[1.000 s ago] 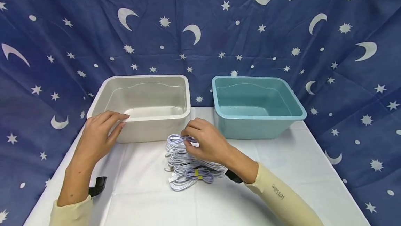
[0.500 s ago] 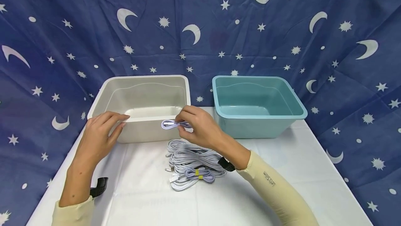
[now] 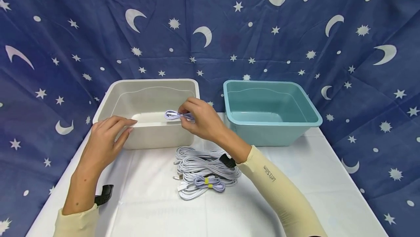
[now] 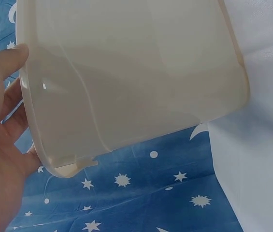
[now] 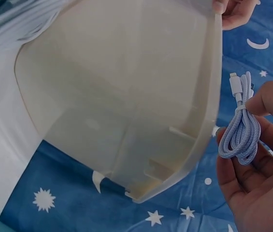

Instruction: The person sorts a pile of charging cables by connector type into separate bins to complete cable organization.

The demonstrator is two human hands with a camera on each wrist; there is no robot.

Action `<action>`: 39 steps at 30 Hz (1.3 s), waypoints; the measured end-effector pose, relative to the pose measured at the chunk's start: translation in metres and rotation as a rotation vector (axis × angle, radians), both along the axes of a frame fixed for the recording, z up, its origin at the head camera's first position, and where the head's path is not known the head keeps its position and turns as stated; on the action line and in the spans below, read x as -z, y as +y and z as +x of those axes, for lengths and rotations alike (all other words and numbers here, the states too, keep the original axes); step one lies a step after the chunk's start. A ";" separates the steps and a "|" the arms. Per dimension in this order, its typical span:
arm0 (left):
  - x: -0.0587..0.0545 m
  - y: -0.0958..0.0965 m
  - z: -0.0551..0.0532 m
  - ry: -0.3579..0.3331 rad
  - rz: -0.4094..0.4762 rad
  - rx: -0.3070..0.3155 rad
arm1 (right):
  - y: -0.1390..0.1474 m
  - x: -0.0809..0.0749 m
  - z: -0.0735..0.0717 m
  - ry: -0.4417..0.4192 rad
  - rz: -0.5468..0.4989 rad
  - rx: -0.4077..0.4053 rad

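My right hand [image 3: 205,118] pinches a coiled lilac charging cable [image 3: 172,115] between thumb and fingers, over the front rim of the off-white bin [image 3: 154,136]. The right wrist view shows the braided cable [image 5: 242,135] bundled at its middle, its white connector [image 5: 235,84] pointing up. At the same bin's front left, my left hand [image 3: 105,140] holds the rim, thumb on the outer side and fingers over the edge, as the left wrist view also shows. Below the right forearm lies a pile of pale coiled cables [image 3: 197,167], with a lilac cable [image 3: 214,184] tied in yellow at its front.
A teal bin [image 3: 272,135] stands to the right of the off-white one, with a gap between them. Both sit at the back of a table covered in white cloth [image 3: 157,208]. A blue curtain [image 3: 229,40] with moons and stars hangs close behind and at the sides.
My right hand has lifted the lilac cable off the back of the pile and carried it up and left, over the off-white bin's rim. The left hand has stayed on the rim.
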State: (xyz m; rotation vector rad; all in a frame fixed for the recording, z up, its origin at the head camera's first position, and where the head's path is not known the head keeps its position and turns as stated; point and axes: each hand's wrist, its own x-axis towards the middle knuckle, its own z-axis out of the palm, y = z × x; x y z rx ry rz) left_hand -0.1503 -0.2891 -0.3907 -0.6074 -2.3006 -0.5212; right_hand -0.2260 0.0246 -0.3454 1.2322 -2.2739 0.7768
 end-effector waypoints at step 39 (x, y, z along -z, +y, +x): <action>-0.001 0.000 0.001 -0.026 0.008 -0.008 | -0.021 0.008 -0.016 0.004 -0.049 0.025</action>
